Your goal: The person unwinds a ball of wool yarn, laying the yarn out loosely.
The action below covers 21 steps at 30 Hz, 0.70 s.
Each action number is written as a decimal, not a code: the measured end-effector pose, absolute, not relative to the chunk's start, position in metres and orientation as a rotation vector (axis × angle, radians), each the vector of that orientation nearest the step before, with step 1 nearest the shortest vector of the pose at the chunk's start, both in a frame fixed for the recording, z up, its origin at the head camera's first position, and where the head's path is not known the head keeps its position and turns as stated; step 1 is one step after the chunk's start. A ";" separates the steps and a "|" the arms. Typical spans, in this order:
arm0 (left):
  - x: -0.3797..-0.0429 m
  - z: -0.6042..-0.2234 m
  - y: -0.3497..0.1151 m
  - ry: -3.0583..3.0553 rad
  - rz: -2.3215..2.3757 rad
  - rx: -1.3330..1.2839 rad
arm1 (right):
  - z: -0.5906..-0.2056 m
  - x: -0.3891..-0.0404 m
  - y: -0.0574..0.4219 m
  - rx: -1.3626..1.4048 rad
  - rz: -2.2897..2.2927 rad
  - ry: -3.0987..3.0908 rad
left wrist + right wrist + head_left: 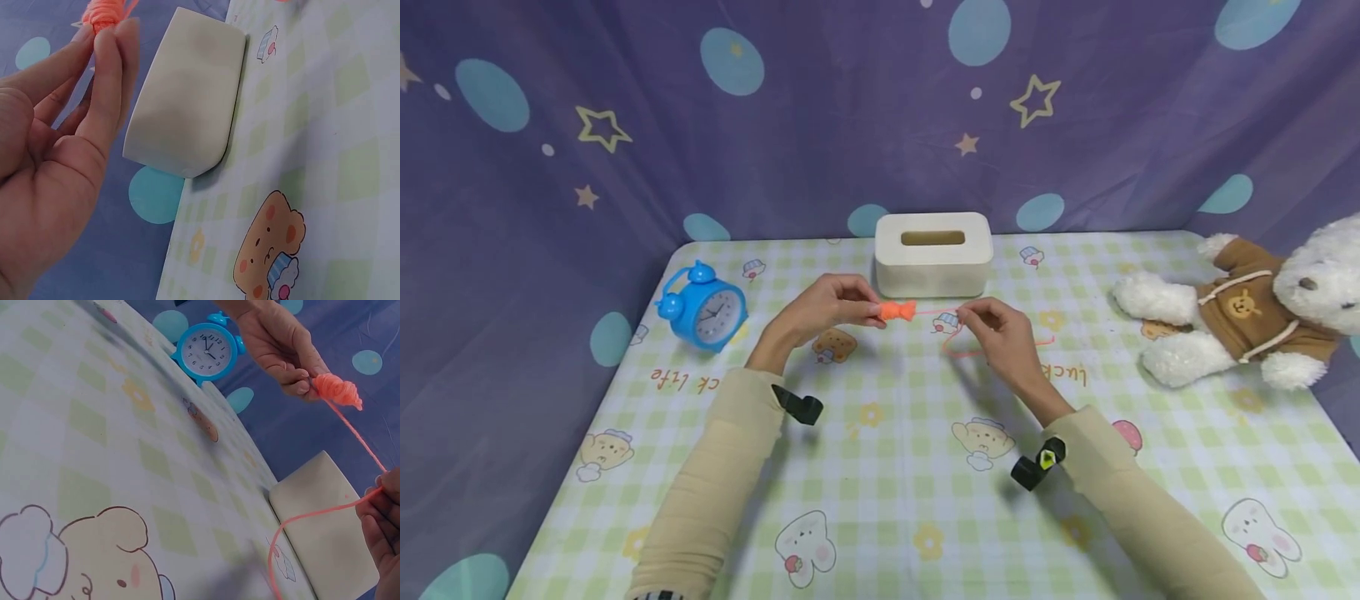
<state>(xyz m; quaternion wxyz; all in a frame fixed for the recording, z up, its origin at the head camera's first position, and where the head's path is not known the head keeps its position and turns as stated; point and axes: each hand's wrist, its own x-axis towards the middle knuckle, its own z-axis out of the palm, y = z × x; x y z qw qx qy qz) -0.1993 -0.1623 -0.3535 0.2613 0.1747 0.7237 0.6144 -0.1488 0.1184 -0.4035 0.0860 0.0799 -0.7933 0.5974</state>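
A small bundle of orange yarn (898,311) is pinched at one end by my left hand (835,310), between thumb and fingertips. In the left wrist view the bundle (105,14) shows only at the top, above the fingertips. From it a strand (353,431) runs straight across to my right hand (1003,337), whose thumb and fingers pinch it. Past those fingers, the loose tail (300,517) hangs in a curve below the right hand. Both hands are held above the table in front of the tissue box (934,267).
The tissue box stands at the table's back edge, before a purple curtain (865,117). A blue alarm clock (703,308) is at the back left. On the right lies a white teddy bear (1262,308) in a brown hoodie. A checked cloth (880,483) covers the table.
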 end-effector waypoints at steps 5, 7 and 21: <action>-0.199 -0.355 -0.160 1.824 1.691 0.446 | -0.402 -0.149 0.117 0.238 1.782 -2.357; -0.199 -0.357 -0.160 1.815 1.685 0.451 | -0.402 -0.150 0.117 0.235 1.784 -2.360; -0.198 -0.359 -0.157 2.005 1.509 0.461 | -0.372 -0.135 0.107 0.247 1.743 -2.392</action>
